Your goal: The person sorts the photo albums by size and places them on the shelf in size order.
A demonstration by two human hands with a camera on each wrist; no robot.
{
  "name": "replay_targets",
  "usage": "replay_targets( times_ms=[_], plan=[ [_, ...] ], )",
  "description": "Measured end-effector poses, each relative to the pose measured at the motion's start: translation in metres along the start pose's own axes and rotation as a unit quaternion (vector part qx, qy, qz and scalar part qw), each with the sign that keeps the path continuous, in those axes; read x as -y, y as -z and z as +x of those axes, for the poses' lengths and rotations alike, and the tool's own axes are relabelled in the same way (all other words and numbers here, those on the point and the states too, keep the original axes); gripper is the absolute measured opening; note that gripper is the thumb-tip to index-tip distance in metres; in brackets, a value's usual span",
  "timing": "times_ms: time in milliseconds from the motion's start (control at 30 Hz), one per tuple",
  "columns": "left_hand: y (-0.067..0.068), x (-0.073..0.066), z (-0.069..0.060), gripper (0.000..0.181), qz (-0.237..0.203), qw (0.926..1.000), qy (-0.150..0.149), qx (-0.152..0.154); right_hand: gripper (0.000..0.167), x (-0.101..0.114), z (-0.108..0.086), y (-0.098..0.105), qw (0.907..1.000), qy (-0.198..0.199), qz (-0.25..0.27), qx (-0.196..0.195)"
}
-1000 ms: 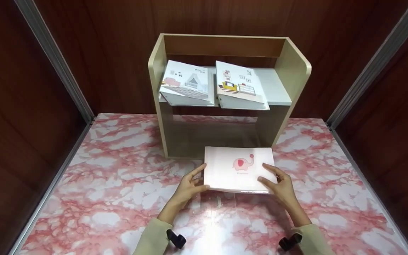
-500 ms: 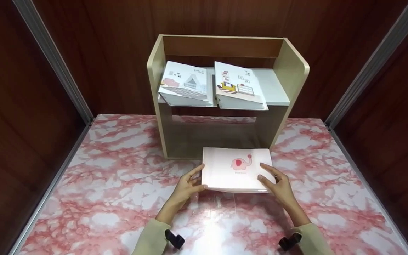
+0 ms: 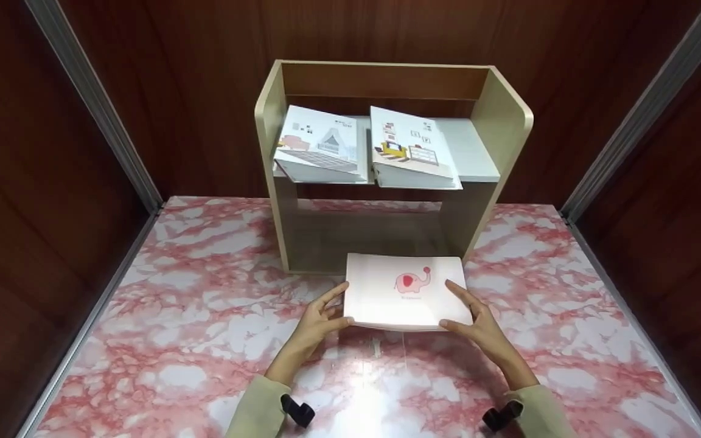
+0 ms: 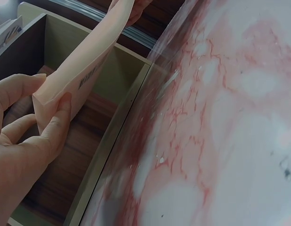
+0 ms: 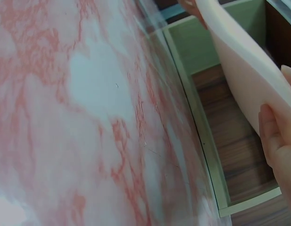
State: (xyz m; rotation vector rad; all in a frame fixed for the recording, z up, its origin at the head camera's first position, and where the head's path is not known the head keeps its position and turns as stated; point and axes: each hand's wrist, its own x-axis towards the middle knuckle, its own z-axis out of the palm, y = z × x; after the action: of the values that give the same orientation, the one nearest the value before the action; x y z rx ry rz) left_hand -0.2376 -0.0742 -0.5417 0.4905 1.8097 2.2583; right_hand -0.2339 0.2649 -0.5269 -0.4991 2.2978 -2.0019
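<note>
A pale pink booklet [image 3: 381,295] with a red elephant on its cover is held up in front of the lower shelf opening. My left hand [image 3: 317,325] grips its left edge, and my right hand [image 3: 481,325] grips the right edge. In the left wrist view, the thumb and fingers of the left hand [image 4: 30,122] pinch a corner of the booklet [image 4: 84,70]. The right wrist view shows fingers of the right hand [image 5: 279,141] against the underside of the booklet [image 5: 249,70], which bends slightly.
A small wooden bookshelf [image 3: 512,121] stands at the back of a pink marbled table [image 3: 192,328]. On its upper shelf lean two white books, one with a tent picture [image 3: 320,146], one with a yellow armchair [image 3: 411,149]. Dark wood panels [image 3: 34,182] enclose the sides and back.
The booklet has shifted slightly left with both hands on it. My right thumb has slid down toward its near edge. Shelf and white books stay put.
</note>
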Motion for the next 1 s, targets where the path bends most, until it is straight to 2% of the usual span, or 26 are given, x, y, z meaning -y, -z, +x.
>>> replay_targets(
  times_ms=[200,367,733,1000],
  plan=[
    [0.003,0.001,0.001,0.071,0.0,1.0,-0.009,-0.002,0.087,-0.001,0.0,0.0,0.9997,-0.015,-0.011,0.018],
    [0.005,0.0,0.0,0.071,-0.01,0.9999,-0.009,-0.001,0.086,-0.005,0.002,-0.001,0.9998,0.003,-0.009,0.019],
    [0.007,-0.002,0.0,0.071,-0.026,0.9995,-0.007,-0.015,0.083,-0.008,0.007,-0.008,0.9989,0.016,-0.042,-0.013],
    [0.012,0.0,0.001,0.07,-0.007,0.9998,-0.012,-0.017,0.079,-0.007,0.01,-0.012,0.9981,0.02,-0.053,-0.023]
  ],
)
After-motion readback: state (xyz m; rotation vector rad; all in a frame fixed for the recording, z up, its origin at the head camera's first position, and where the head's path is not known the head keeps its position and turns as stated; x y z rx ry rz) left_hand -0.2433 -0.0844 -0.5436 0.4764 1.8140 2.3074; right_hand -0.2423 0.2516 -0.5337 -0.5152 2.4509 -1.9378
